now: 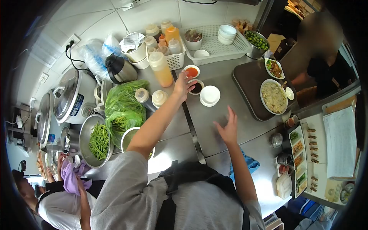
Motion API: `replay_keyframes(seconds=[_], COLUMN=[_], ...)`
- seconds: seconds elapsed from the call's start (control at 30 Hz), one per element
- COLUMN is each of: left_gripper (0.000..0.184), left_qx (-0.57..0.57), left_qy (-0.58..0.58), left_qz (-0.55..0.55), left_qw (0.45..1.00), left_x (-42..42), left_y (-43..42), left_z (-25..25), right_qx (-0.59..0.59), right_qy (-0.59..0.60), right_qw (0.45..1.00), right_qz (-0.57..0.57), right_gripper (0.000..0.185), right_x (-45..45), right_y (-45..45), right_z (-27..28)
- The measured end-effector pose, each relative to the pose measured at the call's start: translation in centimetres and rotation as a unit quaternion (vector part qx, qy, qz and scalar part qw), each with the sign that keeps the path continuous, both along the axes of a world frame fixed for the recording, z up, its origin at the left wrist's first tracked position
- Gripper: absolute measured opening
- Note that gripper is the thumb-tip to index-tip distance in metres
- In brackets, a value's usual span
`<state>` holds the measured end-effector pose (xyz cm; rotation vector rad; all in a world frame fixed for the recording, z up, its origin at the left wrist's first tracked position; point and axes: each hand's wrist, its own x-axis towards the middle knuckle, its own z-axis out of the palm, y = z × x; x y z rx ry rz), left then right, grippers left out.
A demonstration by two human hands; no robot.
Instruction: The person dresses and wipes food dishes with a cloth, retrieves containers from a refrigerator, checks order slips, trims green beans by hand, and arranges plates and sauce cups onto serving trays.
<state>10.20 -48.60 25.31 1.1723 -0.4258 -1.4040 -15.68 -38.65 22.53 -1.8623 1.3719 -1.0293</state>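
Observation:
My left hand reaches over the steel counter with its fingers apart, beside a small bowl of dark sauce and a small bowl of red sauce. Nothing shows in its grip. To the right of the dark sauce stand stacked small white bowls. My right hand hovers over the counter below and right of that stack, fingers spread and holding nothing. A squeeze bottle of yellow liquid is left of my left hand. Under my right forearm lies a blue cloth.
A brown tray holds rice and other dishes; a person stands behind it. Green beans, a green bag and large cookers are at left. At lower left, another person holds a purple cloth.

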Motion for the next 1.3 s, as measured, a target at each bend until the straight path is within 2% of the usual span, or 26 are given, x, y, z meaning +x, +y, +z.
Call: replay_keyframes(seconds=[0.13, 0.23, 0.27, 0.37, 0.47, 0.57, 0.7, 0.77, 0.83, 0.9, 0.93, 1.0, 1.03, 1.1, 1.17, 1.27, 1.3], left_gripper=[0.061, 0.053, 0.052, 0.051, 0.052, 0.053, 0.055, 0.056, 0.057, 0.050, 0.047, 0.044, 0.043, 0.042, 0.041, 0.040, 0.039], left_qx=[-0.041, -0.091, -0.111, -0.151, -0.152, -0.156, -0.165, -0.146, -0.122, -0.114, -0.133, -0.145, -0.141, -0.132, -0.124, -0.173, -0.194], left_qy=[0.038, 0.119, 0.129, 0.150, 0.165, 0.184, 0.131, 0.059, 0.025, -0.001, -0.021, -0.044, -0.047, -0.052, -0.058, -0.047, -0.038], left_qz=[0.010, 0.001, -0.005, -0.025, -0.043, -0.063, -0.081, -0.092, -0.120, -0.151, -0.160, -0.165, -0.165, -0.161, -0.160, -0.119, -0.106], left_qw=[0.998, 0.989, 0.985, 0.977, 0.974, 0.968, 0.974, 0.983, 0.985, 0.982, 0.978, 0.975, 0.975, 0.977, 0.978, 0.977, 0.975], left_x=[0.2, 0.4, 0.7, 1.5, 2.1, 2.0, 1.1, 0.1, -0.2, -0.1, 0.0, 0.2, 0.2, 0.3, 0.5, -0.1, -0.1], left_y=[1.5, 4.1, 5.0, 7.0, 7.9, 7.2, 5.7, 4.7, 4.3, 5.1, 5.3, 5.6, 5.7, 5.7, 5.1, 3.6, 3.4], left_z=[3.0, 7.5, 8.8, 11.3, 11.8, 11.5, 10.6, 10.3, 8.4, 8.4, 7.8, 6.7, 6.3, 5.4, 5.2, 4.7, 4.2], right_qx=[-0.023, -0.032, -0.034, -0.008, -0.002, -0.032, -0.157, -0.147, -0.081, -0.045, -0.109, -0.030, -0.029, 0.071, 0.159, 0.000, -0.009], right_qy=[0.005, 0.045, 0.048, 0.026, -0.025, -0.119, -0.033, -0.001, 0.123, 0.278, 0.302, 0.337, 0.331, 0.370, 0.370, 0.361, 0.310], right_qw=[0.999, 0.998, 0.998, 0.999, 0.997, 0.983, 0.979, 0.987, 0.989, 0.959, 0.945, 0.938, 0.939, 0.919, 0.904, 0.907, 0.933], right_qz=[0.028, 0.040, 0.017, -0.039, -0.075, -0.139, -0.123, -0.070, -0.017, 0.026, 0.061, 0.079, 0.083, 0.116, 0.146, 0.218, 0.182], right_gripper=[0.098, 0.100, 0.088, 0.067, 0.055, 0.053, 0.054, 0.056, 0.057, 0.060, 0.060, 0.060, 0.059, 0.062, 0.061, 0.052, 0.050], right_x=[5.2, 7.3, 7.6, 8.3, 8.2, 8.2, 7.7, 8.1, 8.3, 9.4, 9.2, 10.5, 10.7, 10.9, 11.2, 9.0, 8.8], right_y=[-4.2, -7.0, -7.7, -8.7, -8.9, -11.5, -21.0, -27.7, -34.0, -39.7, -42.0, -43.3, -43.5, -45.0, -44.2, -44.3, -42.7], right_z=[2.4, 0.7, -0.9, -3.0, -3.0, -2.0, 6.1, 8.2, 6.8, 5.3, 2.9, 2.1, 1.1, -1.4, 0.4, -1.2, -0.3])
